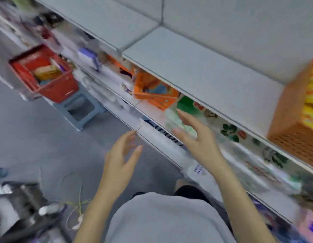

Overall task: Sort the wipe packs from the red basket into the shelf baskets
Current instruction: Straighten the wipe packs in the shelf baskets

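Since the frame is motion-blurred, text is mostly unreadable: dark cursive lettering [163,134] on the shelf edge, small blue print on a white label [197,170], white marks on the front of the red basket [59,92]. Can't make out any of it.

Surroundings: grey floor [38,137], with grey-white shelving [196,72] along the right.

The red basket sits on a blue-grey stool [80,111], well left of both hands. It has wipe packs [47,72] inside, a yellow-orange one on top.

On the upper shelf an orange basket [292,137] holds yellow packs [311,106]. One shelf down is a second orange container [152,88], tilted, contents unclear.

- Left hand [119,158]: fingers spread, holding nothing, over the floor.
- Right hand [196,135]: fingers spread, empty, in front of green-and-white packs [183,109] on the lower shelf. Can't tell if they touch.
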A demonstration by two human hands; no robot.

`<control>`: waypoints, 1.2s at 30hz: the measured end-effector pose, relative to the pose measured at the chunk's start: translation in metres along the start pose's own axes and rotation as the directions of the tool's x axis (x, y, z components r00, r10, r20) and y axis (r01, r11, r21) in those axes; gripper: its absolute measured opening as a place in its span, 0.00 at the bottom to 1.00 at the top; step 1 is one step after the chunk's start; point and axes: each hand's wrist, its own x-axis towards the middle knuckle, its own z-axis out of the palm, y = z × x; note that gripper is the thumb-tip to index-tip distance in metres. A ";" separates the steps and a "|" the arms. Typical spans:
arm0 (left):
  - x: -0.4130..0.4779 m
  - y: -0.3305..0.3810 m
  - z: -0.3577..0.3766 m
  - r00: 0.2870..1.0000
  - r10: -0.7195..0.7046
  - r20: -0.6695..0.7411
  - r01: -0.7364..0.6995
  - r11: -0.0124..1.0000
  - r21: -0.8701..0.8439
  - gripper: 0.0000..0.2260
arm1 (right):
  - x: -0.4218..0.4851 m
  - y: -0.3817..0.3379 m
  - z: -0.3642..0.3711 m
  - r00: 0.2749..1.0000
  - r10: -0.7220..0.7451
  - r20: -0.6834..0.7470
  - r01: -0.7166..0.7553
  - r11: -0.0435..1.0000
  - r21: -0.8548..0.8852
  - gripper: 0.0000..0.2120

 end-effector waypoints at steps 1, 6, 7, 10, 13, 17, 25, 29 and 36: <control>-0.003 -0.015 -0.013 0.998 -0.053 -0.040 0.053 0.999 0.002 0.16 | 0.007 -0.003 0.021 0.999 -0.011 0.043 0.011 1.000 0.015 0.20; -0.013 -0.082 -0.054 0.928 -0.304 -0.216 0.290 0.952 -0.094 0.17 | 0.051 -0.001 0.109 0.951 -0.005 0.309 0.029 0.997 -0.074 0.24; -0.010 -0.091 -0.060 0.902 -0.361 -0.239 0.333 0.931 -0.150 0.16 | 0.063 0.000 0.123 0.940 0.015 0.342 0.011 0.997 -0.074 0.24; 0.009 -0.120 -0.079 0.805 -0.531 -0.264 0.437 0.832 -0.341 0.14 | 0.105 0.000 0.165 0.902 0.041 0.430 -0.006 0.997 -0.082 0.23; 0.044 -0.144 -0.107 0.729 -0.615 -0.299 0.468 0.768 -0.438 0.13 | 0.161 -0.008 0.208 0.857 0.038 0.515 0.037 0.990 -0.135 0.23; 0.121 -0.161 -0.164 0.643 -0.660 -0.388 0.486 0.743 -0.460 0.13 | 0.260 -0.036 0.265 0.802 0.012 0.598 0.095 0.984 -0.148 0.26; 0.300 -0.152 -0.326 0.646 -0.515 -0.563 0.370 0.857 -0.360 0.12 | 0.458 -0.129 0.373 0.746 -0.076 0.662 0.234 0.960 -0.154 0.24; 0.347 -0.180 -0.364 0.567 -0.603 -0.561 0.362 0.794 -0.488 0.16 | 0.523 -0.155 0.432 0.740 -0.072 0.669 0.207 0.970 -0.125 0.20; 0.440 -0.261 -0.416 0.492 -0.778 -0.391 0.491 0.619 -0.613 0.16 | 0.616 -0.132 0.539 0.751 0.071 0.656 0.117 0.964 -0.238 0.20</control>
